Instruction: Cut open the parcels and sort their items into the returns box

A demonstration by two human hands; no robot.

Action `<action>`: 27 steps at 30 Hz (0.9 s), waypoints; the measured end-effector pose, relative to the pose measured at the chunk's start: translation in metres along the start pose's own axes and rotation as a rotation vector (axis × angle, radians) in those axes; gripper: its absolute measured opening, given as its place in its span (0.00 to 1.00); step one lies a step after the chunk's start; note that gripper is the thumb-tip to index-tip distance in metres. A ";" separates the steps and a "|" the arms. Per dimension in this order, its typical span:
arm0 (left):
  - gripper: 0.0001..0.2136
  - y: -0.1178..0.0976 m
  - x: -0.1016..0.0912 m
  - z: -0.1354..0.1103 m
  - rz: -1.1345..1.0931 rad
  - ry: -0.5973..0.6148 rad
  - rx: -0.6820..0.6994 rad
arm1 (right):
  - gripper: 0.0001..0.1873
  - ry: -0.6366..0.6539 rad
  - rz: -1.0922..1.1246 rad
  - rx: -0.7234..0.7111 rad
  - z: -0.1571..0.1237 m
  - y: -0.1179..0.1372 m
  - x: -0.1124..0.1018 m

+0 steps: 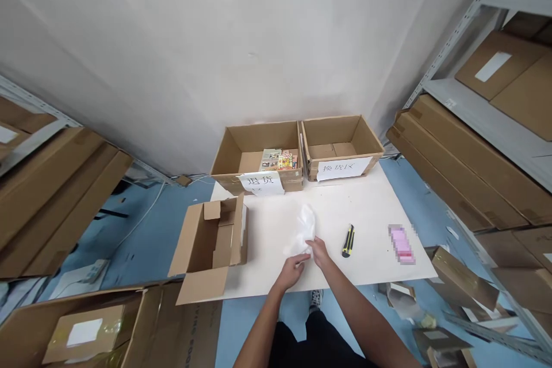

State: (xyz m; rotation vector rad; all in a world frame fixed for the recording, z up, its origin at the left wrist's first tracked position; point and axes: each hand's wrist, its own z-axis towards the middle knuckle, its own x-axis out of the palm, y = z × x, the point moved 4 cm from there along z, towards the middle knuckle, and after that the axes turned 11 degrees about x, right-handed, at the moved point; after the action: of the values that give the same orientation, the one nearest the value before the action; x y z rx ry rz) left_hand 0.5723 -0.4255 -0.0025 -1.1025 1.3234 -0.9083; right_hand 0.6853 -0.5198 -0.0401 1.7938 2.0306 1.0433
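Note:
My left hand and my right hand meet near the front middle of the white table. Both close on the lower end of a soft, crumpled white plastic wrapping, which stretches away from me over the tabletop. Whether anything is inside it, I cannot tell. To the right of my hands lies a yellow-and-black utility knife. An open cardboard box with its flaps spread stands on the left side of the table.
Two labelled cardboard bins stand along the back: the left bin holds small printed packages beside the right bin. A blurred pink item lies at the table's right. Shelves with boxes flank both sides; more boxes sit on the floor.

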 end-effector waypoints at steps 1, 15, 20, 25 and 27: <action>0.20 -0.008 -0.027 -0.010 0.070 -0.063 0.025 | 0.18 -0.002 -0.011 -0.052 -0.007 0.013 0.007; 0.24 0.063 -0.293 -0.199 0.897 -0.337 -0.224 | 0.16 -0.192 -0.633 -1.153 -0.131 0.077 0.286; 0.25 0.064 -0.261 -0.214 0.921 -0.431 -0.204 | 0.20 0.178 -1.298 -0.803 -0.091 -0.035 0.376; 0.34 0.059 -0.274 -0.229 0.968 -0.419 -0.222 | 0.23 0.162 -1.421 -0.709 -0.089 -0.106 0.361; 0.30 0.062 -0.284 -0.230 0.964 -0.400 -0.183 | 0.24 0.049 -1.439 -0.775 -0.096 -0.112 0.337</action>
State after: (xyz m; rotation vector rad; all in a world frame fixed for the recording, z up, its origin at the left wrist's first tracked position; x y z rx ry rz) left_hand 0.3182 -0.1580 0.0307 -0.5913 1.3797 0.1408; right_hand 0.4677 -0.2366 0.0484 -0.1808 1.8033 1.0155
